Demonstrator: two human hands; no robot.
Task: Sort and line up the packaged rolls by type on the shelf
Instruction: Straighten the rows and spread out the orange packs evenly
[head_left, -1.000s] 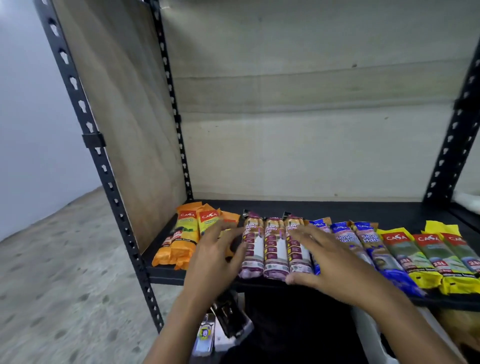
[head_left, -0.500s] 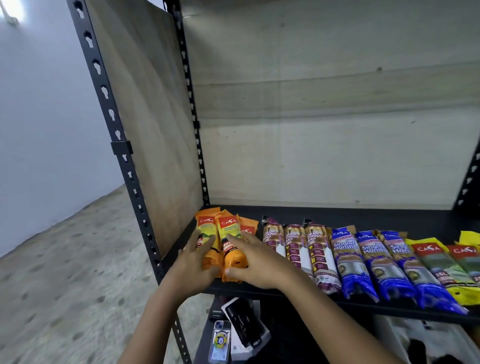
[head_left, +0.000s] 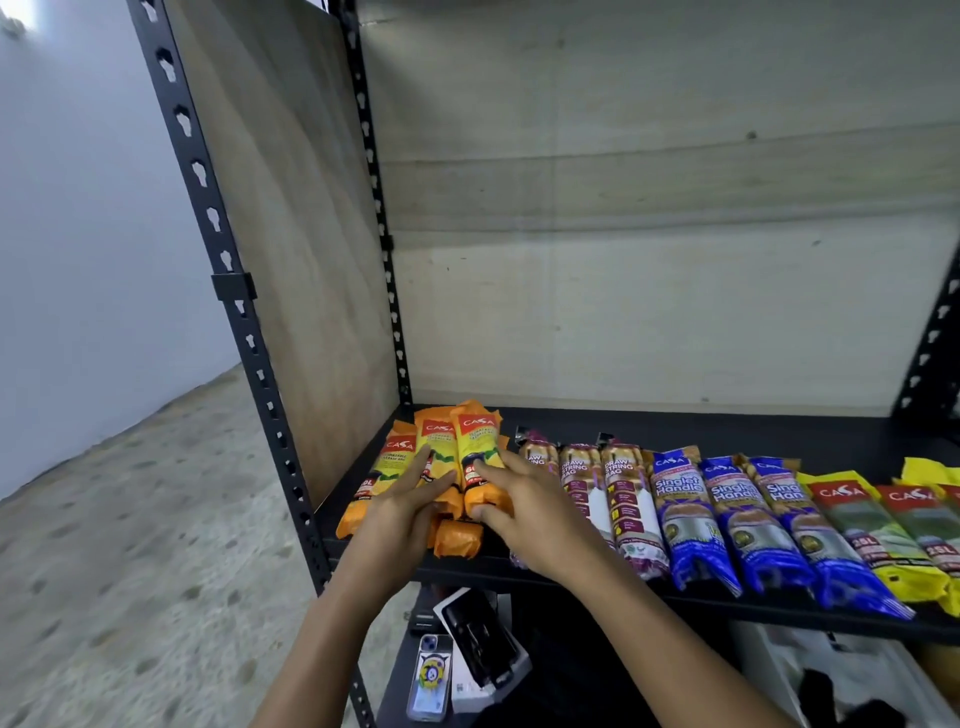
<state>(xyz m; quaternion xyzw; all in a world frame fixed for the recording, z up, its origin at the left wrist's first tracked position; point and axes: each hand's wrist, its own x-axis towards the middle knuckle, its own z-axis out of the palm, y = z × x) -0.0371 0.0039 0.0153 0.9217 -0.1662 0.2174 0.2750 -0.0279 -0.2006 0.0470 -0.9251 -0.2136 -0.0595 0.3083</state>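
Packaged rolls lie in a row along the front of the black shelf (head_left: 727, 423). At the far left are several orange rolls (head_left: 475, 441), one lying underneath the others. My left hand (head_left: 402, 512) grips the middle orange roll, fingers wrapped over it. My right hand (head_left: 530, 512) holds the rightmost orange roll (head_left: 480, 499) between thumb and fingers. To the right lie three purple draw-string rolls (head_left: 626, 499), three blue singlet-handle rolls (head_left: 727, 519), then yellow rolls (head_left: 872, 525) running out of view.
The wooden side panel (head_left: 291, 249) and black post (head_left: 234, 291) close the shelf's left end. A lower shelf holds a phone (head_left: 430, 680) and a dark box (head_left: 478, 639). The back of the shelf is bare.
Both hands have moved left from the purple rolls to the orange rolls and taken hold of them. The camera has turned left and come closer.
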